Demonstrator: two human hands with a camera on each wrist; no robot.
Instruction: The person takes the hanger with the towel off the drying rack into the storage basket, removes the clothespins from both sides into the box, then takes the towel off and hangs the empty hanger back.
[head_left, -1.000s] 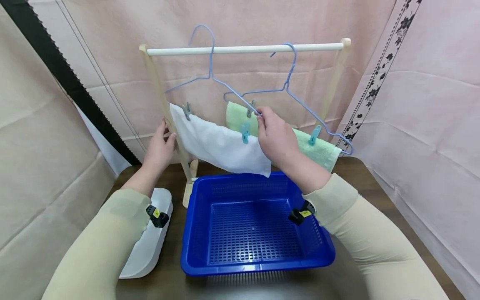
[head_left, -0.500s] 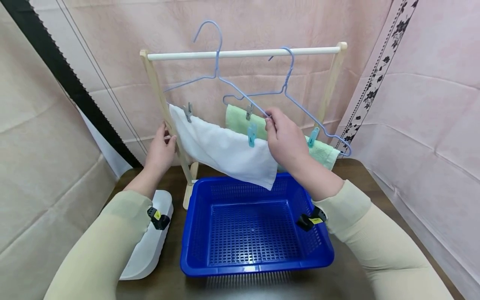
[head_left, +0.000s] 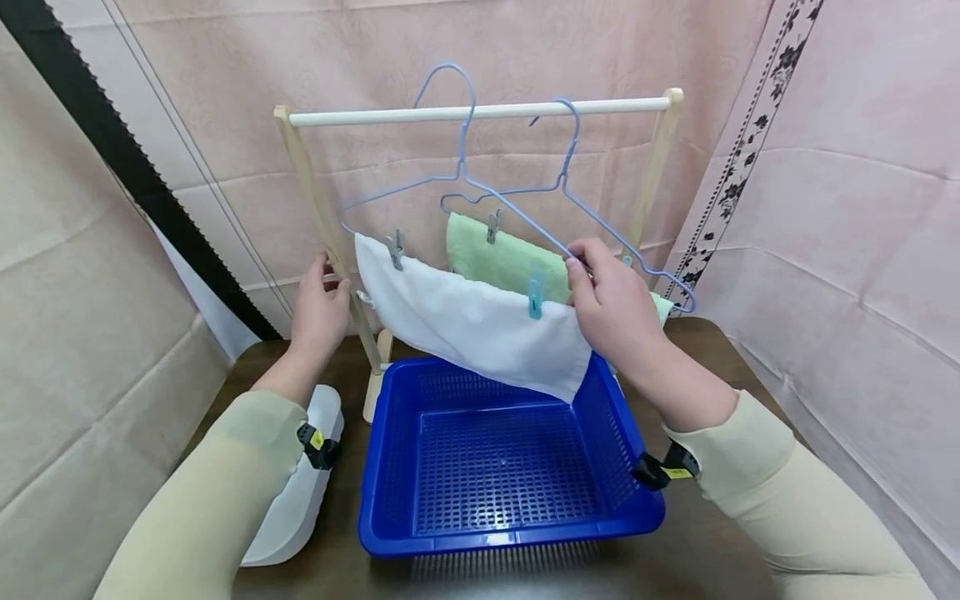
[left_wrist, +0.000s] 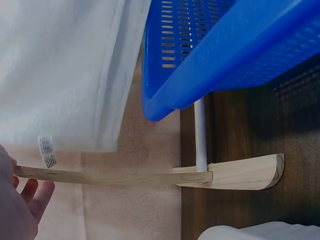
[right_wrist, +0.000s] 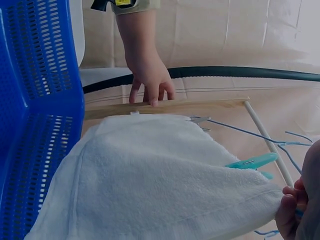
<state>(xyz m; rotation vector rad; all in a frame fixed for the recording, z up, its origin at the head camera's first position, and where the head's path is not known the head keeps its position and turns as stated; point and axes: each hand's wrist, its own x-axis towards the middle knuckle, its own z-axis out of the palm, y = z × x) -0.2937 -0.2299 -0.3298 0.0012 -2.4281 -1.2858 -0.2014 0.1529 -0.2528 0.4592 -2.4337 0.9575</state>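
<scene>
My right hand (head_left: 618, 308) pinches the right end of a blue wire hanger (head_left: 462, 146). A white towel (head_left: 472, 329) hangs from that hanger, held by a grey clothespin (head_left: 395, 250) and a teal clothespin (head_left: 536, 300). The hanger's hook arches above the white bar (head_left: 360, 117) of a wooden drying rack, its tip level with the bar. My left hand (head_left: 318, 308) grips the rack's left post (left_wrist: 115, 178), fingers and thumb on either side. Behind, a second blue hanger (head_left: 564, 171) hooks over the bar with a green towel (head_left: 480, 250), partly hidden by the white one.
A blue perforated basket (head_left: 393, 450) stands on the dark wooden table (head_left: 345, 517) in front of the rack, under the white towel. A long white rounded object (head_left: 292, 508) lies to its left. Pale cloth (head_left: 862, 250) hangs around the sides and back.
My right hand has moved right and down, taking the hanger and white towel along. The hook has shifted right and dropped closer to the bar. My left hand stays at the post.
</scene>
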